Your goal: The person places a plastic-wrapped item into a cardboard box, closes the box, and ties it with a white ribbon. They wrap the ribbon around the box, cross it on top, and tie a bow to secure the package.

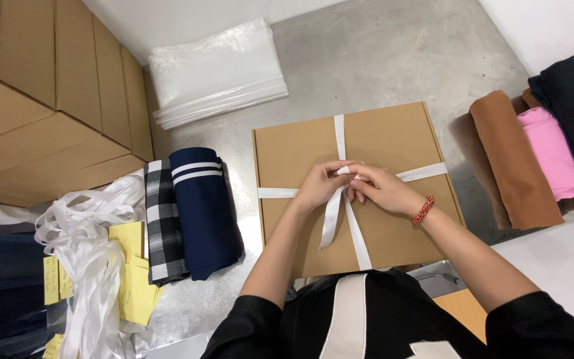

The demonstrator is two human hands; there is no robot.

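Observation:
A flat brown cardboard box (386, 136) lies on the grey floor in front of me. A white ribbon (339, 129) crosses it lengthwise and sideways. My left hand (320, 183) and my right hand (380, 188) meet at the crossing point, both pinching the ribbon's strands at the knot. Two loose ribbon tails (332, 223) hang down toward me over the box lid. A red bead bracelet (422, 211) sits on my right wrist.
Folded navy fabric (204, 213) and plaid fabric (162, 226) lie left of the box. A tangle of white ribbons (88, 252) and yellow notes (131, 266) sits further left. Cardboard boxes (48, 100), clear plastic bags (214, 70), and folded brown, pink and dark cloths (533, 153) surround the spot.

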